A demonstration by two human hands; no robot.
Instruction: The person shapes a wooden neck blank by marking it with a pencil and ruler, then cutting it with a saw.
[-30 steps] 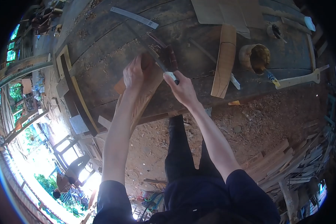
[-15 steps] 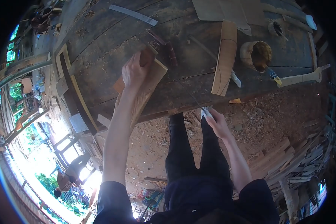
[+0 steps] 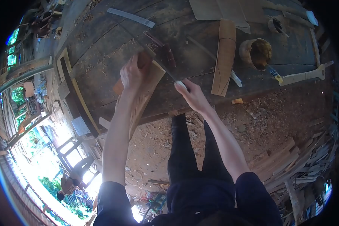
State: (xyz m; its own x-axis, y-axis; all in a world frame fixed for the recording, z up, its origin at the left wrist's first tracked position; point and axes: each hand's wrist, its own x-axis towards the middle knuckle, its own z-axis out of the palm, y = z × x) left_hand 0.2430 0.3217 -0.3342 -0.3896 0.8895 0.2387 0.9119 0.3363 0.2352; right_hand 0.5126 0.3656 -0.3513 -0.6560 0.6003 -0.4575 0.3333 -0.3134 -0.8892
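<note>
One held tool (image 3: pixel 171 76), two containers (image 3: pixel 246 53)

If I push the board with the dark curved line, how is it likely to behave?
The board will probably stay stiff, since it looks like solid wood. Rolling seems unlikely: it lies broad face down. It may rock or drag, as a narrow strip seems to run beneath it.

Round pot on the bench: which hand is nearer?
Right: the right hand is left of the pot, beyond the marked board; the left hand is farther left.
</note>
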